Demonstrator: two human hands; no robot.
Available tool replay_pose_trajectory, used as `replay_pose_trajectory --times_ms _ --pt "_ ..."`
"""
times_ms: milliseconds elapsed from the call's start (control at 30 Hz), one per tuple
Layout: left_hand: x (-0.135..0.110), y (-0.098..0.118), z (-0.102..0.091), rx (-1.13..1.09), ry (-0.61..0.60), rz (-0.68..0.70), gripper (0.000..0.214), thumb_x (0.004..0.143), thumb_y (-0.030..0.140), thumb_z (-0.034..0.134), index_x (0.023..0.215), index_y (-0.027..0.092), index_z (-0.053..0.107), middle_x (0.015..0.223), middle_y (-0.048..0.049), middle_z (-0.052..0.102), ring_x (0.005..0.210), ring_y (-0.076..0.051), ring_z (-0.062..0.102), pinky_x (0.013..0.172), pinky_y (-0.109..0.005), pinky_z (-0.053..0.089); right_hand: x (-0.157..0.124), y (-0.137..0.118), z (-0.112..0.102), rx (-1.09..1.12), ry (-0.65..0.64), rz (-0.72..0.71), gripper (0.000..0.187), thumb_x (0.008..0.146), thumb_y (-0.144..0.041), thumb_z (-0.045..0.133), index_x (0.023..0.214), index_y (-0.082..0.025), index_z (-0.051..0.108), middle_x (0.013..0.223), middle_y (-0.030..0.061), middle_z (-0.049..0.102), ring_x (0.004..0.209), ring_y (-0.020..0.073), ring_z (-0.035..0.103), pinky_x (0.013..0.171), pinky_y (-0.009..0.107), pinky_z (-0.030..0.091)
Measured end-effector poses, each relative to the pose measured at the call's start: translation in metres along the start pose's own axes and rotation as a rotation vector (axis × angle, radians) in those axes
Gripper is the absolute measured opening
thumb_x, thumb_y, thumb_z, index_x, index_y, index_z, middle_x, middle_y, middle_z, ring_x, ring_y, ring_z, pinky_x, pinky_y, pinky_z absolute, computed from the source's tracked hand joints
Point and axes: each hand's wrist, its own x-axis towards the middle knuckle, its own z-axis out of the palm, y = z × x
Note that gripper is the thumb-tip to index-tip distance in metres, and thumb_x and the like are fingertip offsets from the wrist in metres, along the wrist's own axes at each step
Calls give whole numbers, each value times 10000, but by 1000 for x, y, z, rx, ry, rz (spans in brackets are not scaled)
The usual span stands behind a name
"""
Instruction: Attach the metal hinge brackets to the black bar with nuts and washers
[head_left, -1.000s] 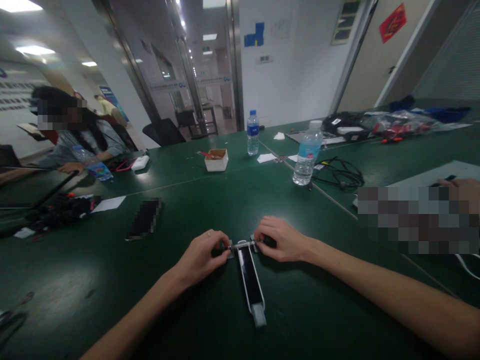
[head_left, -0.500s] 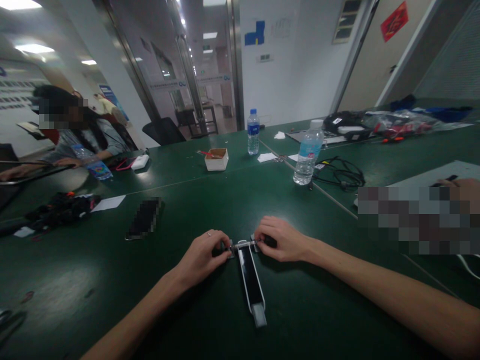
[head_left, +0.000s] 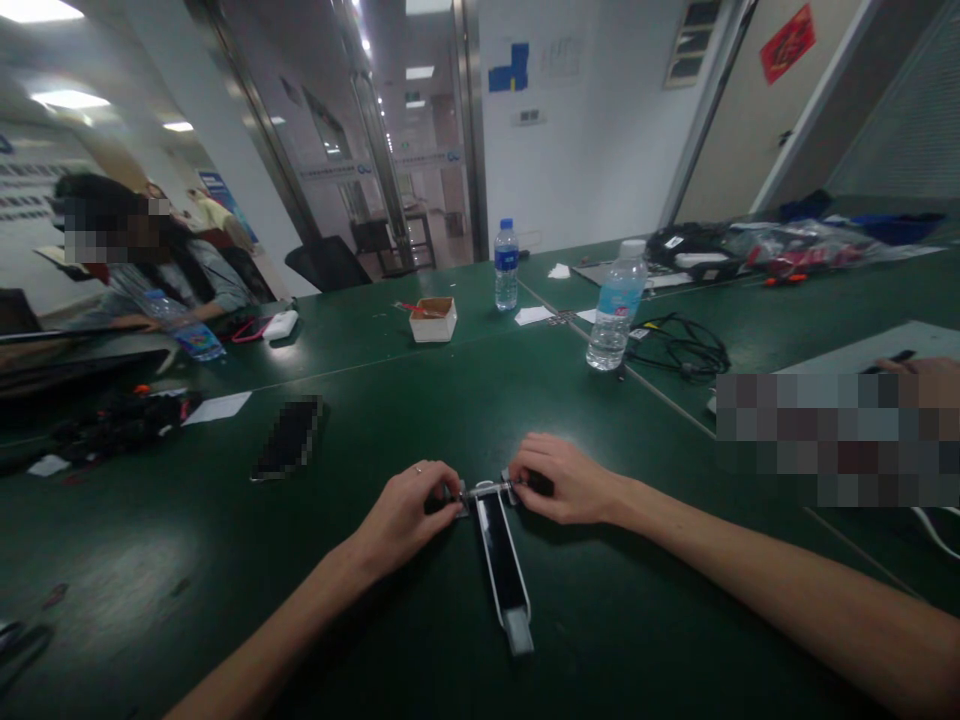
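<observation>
A long, narrow white frame (head_left: pixel 504 560) with an open dark middle lies on the green table, its length pointing toward me. At its near end sits a pale grey tab (head_left: pixel 518 632). Across the far end runs a thin, shiny crossbar (head_left: pixel 487 489) with small clear or grey flat pieces at both ends. My left hand (head_left: pixel 416 510) pinches the bar's left end between thumb and fingers; a ring is on one finger. My right hand (head_left: pixel 559 478) pinches the right end the same way. The fingertips hide exactly what they grip there.
Beyond my hands stand a water bottle (head_left: pixel 618 305), a second bottle (head_left: pixel 506 264) and a small white box (head_left: pixel 433 320). A phone (head_left: pixel 289 437) lies left, black cables (head_left: pixel 679 347) right. One person (head_left: pixel 165 250) sits at far left; another person's hand (head_left: pixel 934 385) is at right.
My hands and the white frame stay in place. At far left, the seated person and the dark flat object in front of them have shifted slightly.
</observation>
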Motion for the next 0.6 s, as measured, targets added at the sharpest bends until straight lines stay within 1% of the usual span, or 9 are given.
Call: replay_pose_trajectory --times_ms 367,600 --pt "-1 1 -2 8 -43 -84 140 845 247 600 970 187 583 897 -10 590 767 -160 531 673 -278 440 1 -1 1 -4 25 -2 68 804 -180 518 794 -146 577 753 32 565 711 140 464 648 274 343" --pt "-1 6 -6 -17 -31 -46 138 849 265 588 965 191 585 875 -10 589 750 -160 532 662 -278 439 1 -2 0 1 11 6 72 804 -181 514 799 -146 577 757 35 564 719 145 469 651 274 350"
